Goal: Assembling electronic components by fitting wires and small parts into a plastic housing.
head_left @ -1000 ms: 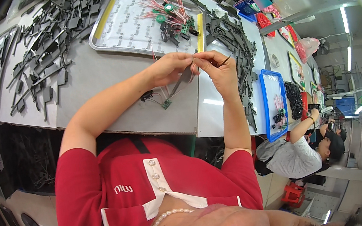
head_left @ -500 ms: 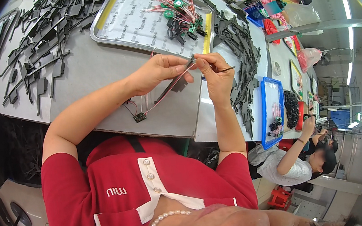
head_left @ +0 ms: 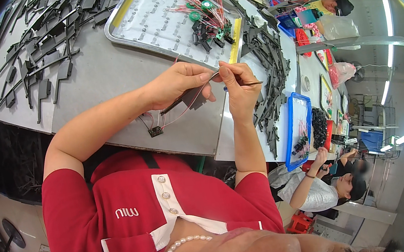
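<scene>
My left hand [head_left: 184,82] is closed on a slim black plastic part [head_left: 192,98] with a flat wider section, held just above the table. Thin red and white wires run along this part and down to a small dark circuit board [head_left: 156,131] near the table's front edge. At the part's upper end, my right hand [head_left: 242,88] pinches with thumb and forefinger. A thin tool with a dark tip [head_left: 259,82] lies through the curled fingers of that hand; its exact kind is unclear. What the right fingertips press is mostly hidden.
Beyond my hands lies a metal tray [head_left: 152,45] with wired green parts [head_left: 209,22]. Piles of black plastic parts [head_left: 46,49] spread at the left and more [head_left: 267,62] at the right. A blue tray [head_left: 291,130] stands right, near a seated co-worker [head_left: 316,195].
The black part has turned slightly, showing more of its flat section. My hands stay together, the right one shifting a little. The view has shifted slightly, and the co-worker's raised arm has moved.
</scene>
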A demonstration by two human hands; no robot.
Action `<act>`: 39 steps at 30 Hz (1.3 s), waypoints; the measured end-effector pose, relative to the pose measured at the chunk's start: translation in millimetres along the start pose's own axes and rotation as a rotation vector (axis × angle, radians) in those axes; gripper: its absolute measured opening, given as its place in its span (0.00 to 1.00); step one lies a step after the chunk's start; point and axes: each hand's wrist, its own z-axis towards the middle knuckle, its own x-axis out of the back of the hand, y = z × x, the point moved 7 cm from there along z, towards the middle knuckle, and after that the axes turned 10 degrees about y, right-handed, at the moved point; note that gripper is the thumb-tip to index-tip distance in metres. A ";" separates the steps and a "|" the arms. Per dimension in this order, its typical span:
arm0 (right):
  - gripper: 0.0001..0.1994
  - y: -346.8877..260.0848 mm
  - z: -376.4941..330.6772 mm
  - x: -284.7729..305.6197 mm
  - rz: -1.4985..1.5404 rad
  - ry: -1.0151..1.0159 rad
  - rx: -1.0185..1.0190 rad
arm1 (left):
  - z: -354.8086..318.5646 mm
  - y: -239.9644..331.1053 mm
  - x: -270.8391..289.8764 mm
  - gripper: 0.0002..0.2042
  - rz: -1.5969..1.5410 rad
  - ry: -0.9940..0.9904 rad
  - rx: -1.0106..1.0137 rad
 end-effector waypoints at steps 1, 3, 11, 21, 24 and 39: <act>0.05 0.5 0.0 -0.8 0.000 -0.004 -0.001 | -1.5 1.1 -0.5 0.15 -0.035 0.004 0.020; 0.05 1.7 -0.1 -2.5 0.053 -0.016 -0.019 | -2.9 3.1 -0.4 0.15 -0.048 0.005 0.021; 0.07 -7.3 -5.1 -5.6 -0.096 -0.034 0.061 | -3.7 4.9 7.4 0.13 0.376 0.184 -0.087; 0.06 -11.9 -8.4 0.8 -0.131 -0.045 0.157 | -16.4 22.7 3.8 0.11 0.501 0.312 -0.323; 0.05 -17.3 -10.1 0.4 -0.198 -0.051 0.271 | -19.2 27.5 -1.1 0.11 0.582 0.330 -0.457; 0.06 5.7 -16.5 -9.3 0.106 -0.095 -0.388 | -25.4 38.0 -4.1 0.08 0.892 0.433 -0.681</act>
